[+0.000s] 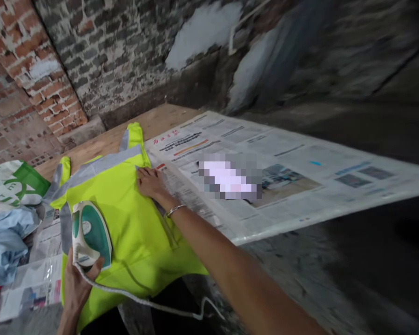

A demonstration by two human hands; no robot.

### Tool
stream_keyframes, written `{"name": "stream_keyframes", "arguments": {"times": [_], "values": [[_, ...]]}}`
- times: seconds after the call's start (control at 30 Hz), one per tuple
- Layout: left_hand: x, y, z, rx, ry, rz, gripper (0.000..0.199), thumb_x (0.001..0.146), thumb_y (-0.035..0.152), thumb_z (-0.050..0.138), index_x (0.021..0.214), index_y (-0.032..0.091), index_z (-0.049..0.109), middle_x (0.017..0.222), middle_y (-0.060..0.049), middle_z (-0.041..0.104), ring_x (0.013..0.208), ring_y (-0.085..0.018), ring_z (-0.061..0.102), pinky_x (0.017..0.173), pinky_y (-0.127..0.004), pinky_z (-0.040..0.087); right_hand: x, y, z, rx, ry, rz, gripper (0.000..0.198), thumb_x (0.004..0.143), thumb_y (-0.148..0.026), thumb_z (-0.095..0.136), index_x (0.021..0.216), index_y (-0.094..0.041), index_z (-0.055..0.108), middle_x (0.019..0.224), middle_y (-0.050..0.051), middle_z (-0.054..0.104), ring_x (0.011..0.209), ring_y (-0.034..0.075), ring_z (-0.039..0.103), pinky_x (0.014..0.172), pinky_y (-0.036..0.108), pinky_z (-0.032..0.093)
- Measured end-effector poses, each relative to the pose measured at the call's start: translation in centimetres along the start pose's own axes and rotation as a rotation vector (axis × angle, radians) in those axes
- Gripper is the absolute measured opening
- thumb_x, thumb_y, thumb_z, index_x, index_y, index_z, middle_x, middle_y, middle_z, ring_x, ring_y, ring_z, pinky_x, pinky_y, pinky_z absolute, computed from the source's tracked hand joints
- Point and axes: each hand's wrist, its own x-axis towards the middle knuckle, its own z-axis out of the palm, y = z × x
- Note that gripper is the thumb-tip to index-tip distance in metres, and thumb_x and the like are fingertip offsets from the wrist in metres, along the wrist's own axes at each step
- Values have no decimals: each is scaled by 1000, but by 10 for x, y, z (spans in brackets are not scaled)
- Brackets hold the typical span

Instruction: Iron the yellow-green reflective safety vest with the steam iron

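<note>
A fluorescent yellow garment point(122, 195) with grey bands lies spread over the newspaper-covered table, its near edge hanging down towards me. My left hand point(77, 279) is closed around the rear of a white and green clothes iron point(97, 232), which rests on the left part of the garment. From the iron's back a pale cord point(136, 298) runs to the right, across the front of the cloth. My right hand point(151, 183), a bracelet at its wrist, lies with fingers stretched out on the garment's right edge.
Newspaper point(286, 144) under clear plastic covers the table to the right; a pixelated patch hides something there. Light blue cloth point(7, 242) and a green and white bag point(21, 184) are at the left. A brick wall point(104, 51) stands behind.
</note>
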Motion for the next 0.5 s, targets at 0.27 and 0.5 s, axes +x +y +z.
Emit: {"name": "stream_keyframes", "arguments": {"times": [0.27,0.5], "values": [[82,-53,-82,-195,-85,-16,72,70,67,79,127,25,73,147,-13,67,143,-39,56,117,-51,48,-1,-1,-12,-25,-47,-30,52,104,-28,37,150,-17,59,162,13,53,151,30,40,120,52,32],[215,-84,-32,383,99,225,57,80,55,46,113,21,77,137,-16,72,140,-38,60,115,-55,49,23,-31,-25,-28,10,-48,55,106,-33,37,151,-10,57,160,18,54,154,31,37,126,50,26]]}}
